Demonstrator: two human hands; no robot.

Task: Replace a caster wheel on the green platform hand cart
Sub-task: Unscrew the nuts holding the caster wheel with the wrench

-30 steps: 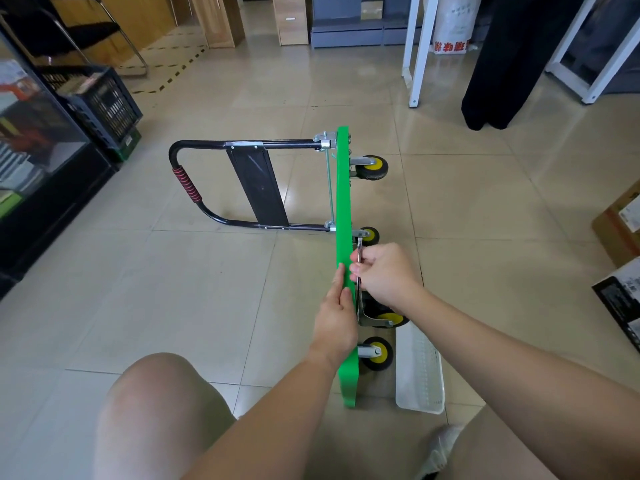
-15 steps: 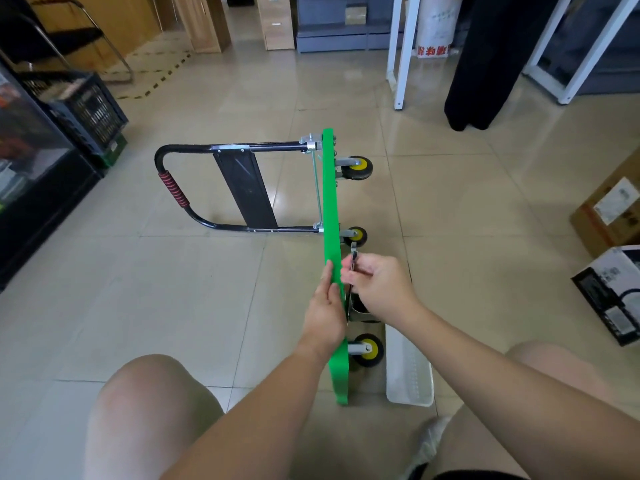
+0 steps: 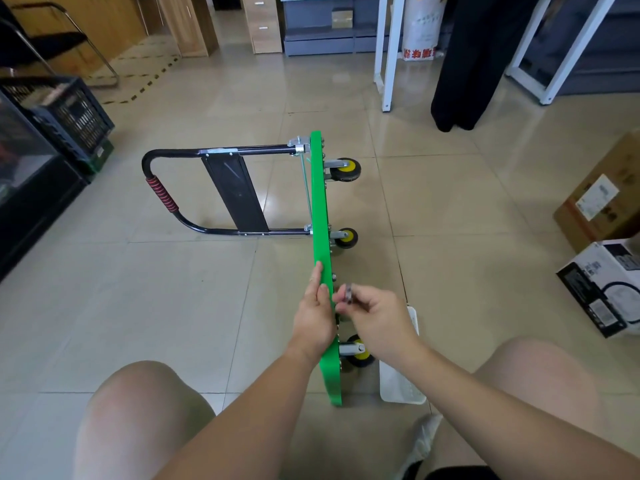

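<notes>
cart deck (image 3: 320, 216) glossy green plastic | floor (image 3: 450, 209) shiny glazed tile

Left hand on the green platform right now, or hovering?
Touching. Head view: the left hand lies with straight fingers flat against the green platform, no gap.

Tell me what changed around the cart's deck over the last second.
The right hand has pulled away from the underside of the green deck, back toward the person. It still pinches the small metal tool, which no longer lies along the deck. The left hand stays flat against the deck's edge, the deck stays standing on edge, and the white tray has not moved.
</notes>
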